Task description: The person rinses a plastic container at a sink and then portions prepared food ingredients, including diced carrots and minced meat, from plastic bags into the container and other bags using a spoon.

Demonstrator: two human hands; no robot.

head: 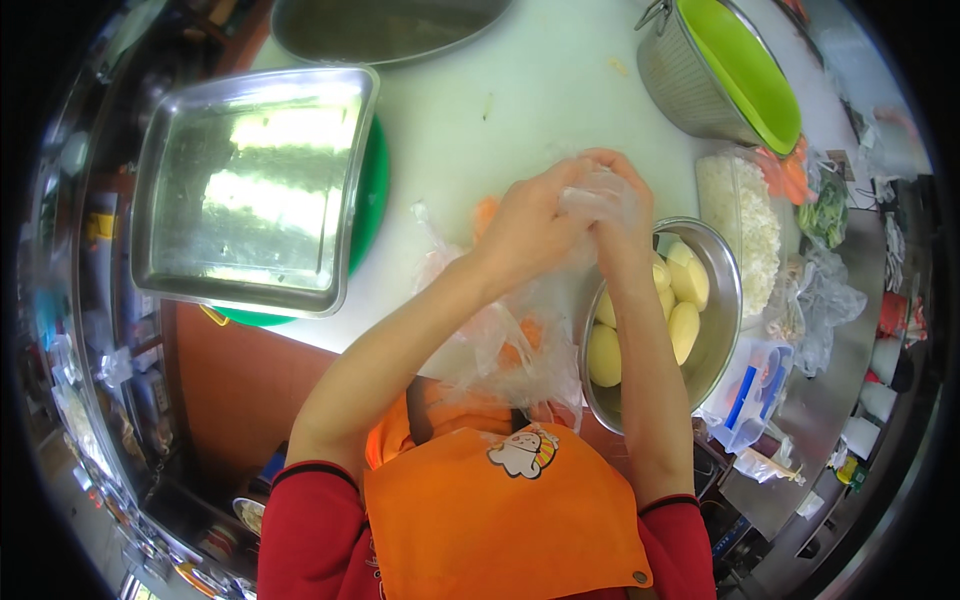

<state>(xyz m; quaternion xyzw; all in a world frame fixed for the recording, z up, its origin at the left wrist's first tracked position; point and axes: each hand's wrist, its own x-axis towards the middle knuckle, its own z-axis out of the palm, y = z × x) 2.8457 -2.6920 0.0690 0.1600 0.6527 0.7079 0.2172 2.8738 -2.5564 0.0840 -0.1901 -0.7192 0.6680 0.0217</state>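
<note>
Both my hands meet above the white work surface (450,142). My left hand (536,217) and my right hand (626,202) are closed on a crumpled clear plastic bag (600,196) between them; the fingertips are partly hidden. Below my left forearm, near the table's front edge, lies another thin plastic bag (480,337) with orange pieces (525,337) showing through. One more orange piece (486,214) rests just behind my left wrist. Under my right forearm stands a steel bowl (731,300) holding several peeled potatoes (686,277).
At left a steel tray (247,187) sits over a green round item (373,195). A large metal basin (390,30) stands at the back. On the right are a perforated steel container (675,82) with a green insert (742,67), a box of white chopped food (750,232), leafy greens (825,206) and a blue-clipped plastic container (750,394).
</note>
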